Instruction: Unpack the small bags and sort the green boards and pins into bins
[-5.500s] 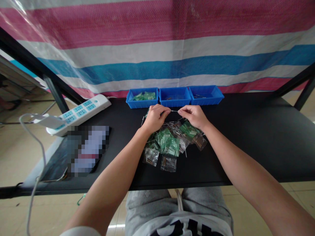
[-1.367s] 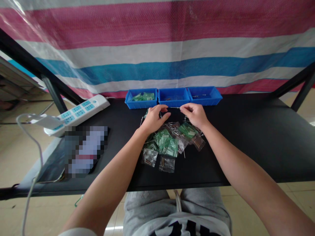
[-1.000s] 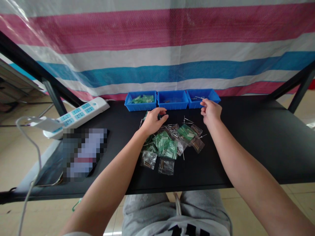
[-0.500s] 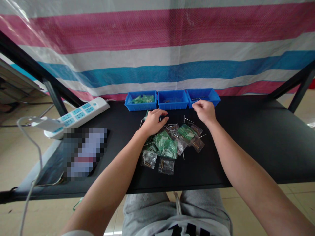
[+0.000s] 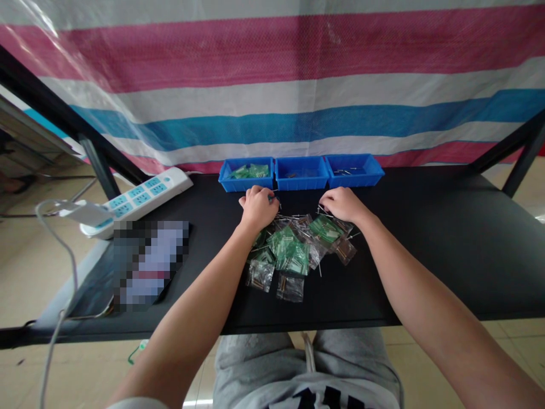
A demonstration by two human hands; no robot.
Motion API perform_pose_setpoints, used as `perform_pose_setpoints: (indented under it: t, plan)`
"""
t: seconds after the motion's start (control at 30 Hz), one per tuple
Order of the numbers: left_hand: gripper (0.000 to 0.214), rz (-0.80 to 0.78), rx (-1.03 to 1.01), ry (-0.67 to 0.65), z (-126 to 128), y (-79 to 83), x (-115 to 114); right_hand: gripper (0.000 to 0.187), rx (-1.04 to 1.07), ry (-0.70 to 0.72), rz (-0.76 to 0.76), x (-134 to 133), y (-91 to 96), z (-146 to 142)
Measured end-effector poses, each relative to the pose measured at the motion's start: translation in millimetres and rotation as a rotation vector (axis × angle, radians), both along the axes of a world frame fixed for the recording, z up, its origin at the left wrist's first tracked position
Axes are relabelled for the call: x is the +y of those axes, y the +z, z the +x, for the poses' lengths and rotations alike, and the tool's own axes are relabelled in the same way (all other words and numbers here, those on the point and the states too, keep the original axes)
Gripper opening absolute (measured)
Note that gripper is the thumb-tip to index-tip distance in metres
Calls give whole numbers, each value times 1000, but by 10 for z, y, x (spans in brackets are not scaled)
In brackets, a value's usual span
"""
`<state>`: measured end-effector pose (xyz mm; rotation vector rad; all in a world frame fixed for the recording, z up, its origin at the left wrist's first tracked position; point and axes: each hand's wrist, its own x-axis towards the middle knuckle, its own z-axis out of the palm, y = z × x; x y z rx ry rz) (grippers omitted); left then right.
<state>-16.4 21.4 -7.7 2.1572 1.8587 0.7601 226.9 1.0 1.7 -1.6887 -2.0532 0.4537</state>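
My left hand (image 5: 260, 208) is at the back left of a pile, its fingers curled downward and partly hidden; a small dark piece shows by them, too unclear to name. On the pile's back right, my right hand (image 5: 343, 203) pinches at thin metal pins (image 5: 324, 212), fingertips touching them. Between and in front of my hands lie green packets (image 5: 289, 250) and clear bags (image 5: 290, 287) with small brass-coloured pieces, mixed with loose pins. Behind stand three blue bins: the left bin (image 5: 247, 185) holds green packets, the middle bin (image 5: 301, 183) some clear bags, the right bin (image 5: 356, 179) a few pins.
A white power strip (image 5: 140, 199) with a plugged-in charger (image 5: 87, 215) lies at the left of the black table (image 5: 447, 250). A phone-like device with a blurred screen (image 5: 153, 264) is in front of it. A striped sheet (image 5: 298, 119) hangs behind the bins.
My right hand has come down from the right bin to the loose pins near the pile. My left hand's fingers, curved apart before, have curled in and turned downward.
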Motion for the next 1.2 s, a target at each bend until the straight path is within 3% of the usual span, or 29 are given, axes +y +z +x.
perform_pose_setpoints:
  t: [0.13, 0.27, 0.43, 0.77, 0.93, 1.2]
  plan:
    - [18, -44, -1, -103, 13, -2, -6, 16, 76, 52, -13, -21, -11, -47]
    - [22, -26, -12, -316, 36, -3, -26, 10, 83, 79, 13, -53, -46, -120]
    - [21, 53, -75, -525, 58, -15, -48, 10, 11, 226, 74, -78, -49, -203]
    - [26, 99, -171, -558, 45, 27, -61, 10, 36, 235, 132, -65, -94, -204]
    - [20, 155, -198, -560, 47, 98, -107, 14, 183, 248, 202, -89, -47, -235]
    - [32, 141, -155, -652, 96, 150, -155, 17, 218, 338, 275, -162, 37, -338]
